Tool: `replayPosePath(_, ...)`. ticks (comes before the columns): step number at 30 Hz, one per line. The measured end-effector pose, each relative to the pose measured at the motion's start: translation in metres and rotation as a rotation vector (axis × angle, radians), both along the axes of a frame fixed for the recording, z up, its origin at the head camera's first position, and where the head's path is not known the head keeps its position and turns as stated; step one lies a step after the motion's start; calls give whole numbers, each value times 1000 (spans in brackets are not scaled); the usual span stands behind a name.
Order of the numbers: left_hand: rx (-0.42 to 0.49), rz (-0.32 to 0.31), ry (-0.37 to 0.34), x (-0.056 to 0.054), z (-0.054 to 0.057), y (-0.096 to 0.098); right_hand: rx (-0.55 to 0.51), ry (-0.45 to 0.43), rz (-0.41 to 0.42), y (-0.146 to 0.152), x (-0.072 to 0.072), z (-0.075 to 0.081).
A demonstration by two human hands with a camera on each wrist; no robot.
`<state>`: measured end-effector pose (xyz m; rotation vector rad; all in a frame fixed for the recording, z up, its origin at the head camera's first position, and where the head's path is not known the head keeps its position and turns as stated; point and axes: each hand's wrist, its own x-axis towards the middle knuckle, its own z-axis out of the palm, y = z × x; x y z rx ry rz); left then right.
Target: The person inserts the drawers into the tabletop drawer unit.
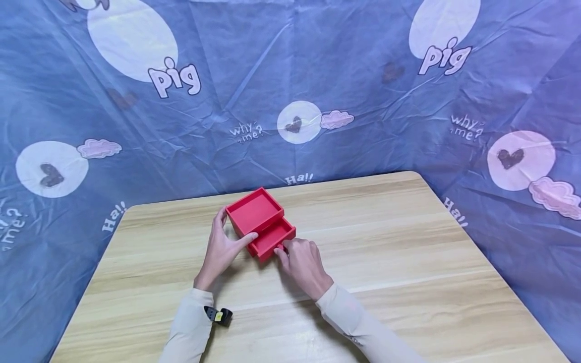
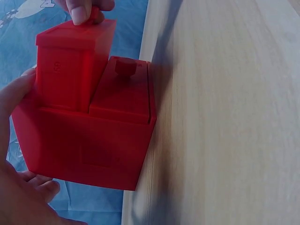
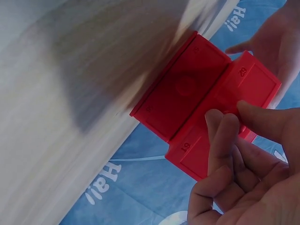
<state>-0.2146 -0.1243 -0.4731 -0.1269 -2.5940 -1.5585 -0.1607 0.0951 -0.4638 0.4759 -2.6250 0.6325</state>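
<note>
A small red two-drawer box [image 1: 255,210] with an open-topped tray sits on the table. Its upper drawer [image 1: 275,236] is pulled partway out toward the person, and nothing shows inside. My left hand [image 1: 222,252] grips the box by its sides, thumb near the front edge. The right hand [image 1: 300,261] pinches the upper drawer's knob between thumb and fingers; most of that knob is hidden. Below it, the lower drawer [image 3: 180,89] is closed, with its round knob [image 2: 125,67] free in the left wrist view.
The light wood-grain table [image 1: 408,262] extends on all sides of the box. A blue printed cloth [image 1: 254,75] hangs behind and beside the table. A black strap piece with a small device [image 1: 222,316] is on the left sleeve.
</note>
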Motion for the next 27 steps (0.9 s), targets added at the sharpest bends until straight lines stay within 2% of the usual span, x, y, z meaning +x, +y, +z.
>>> replayPosePath(14,6,1,2,-1,-3,-1,-8,9,11,-10,-18,-1)
replayPosePath(27,11,10,-12,-2,-1,0,19,-18,5,-16,-27,3)
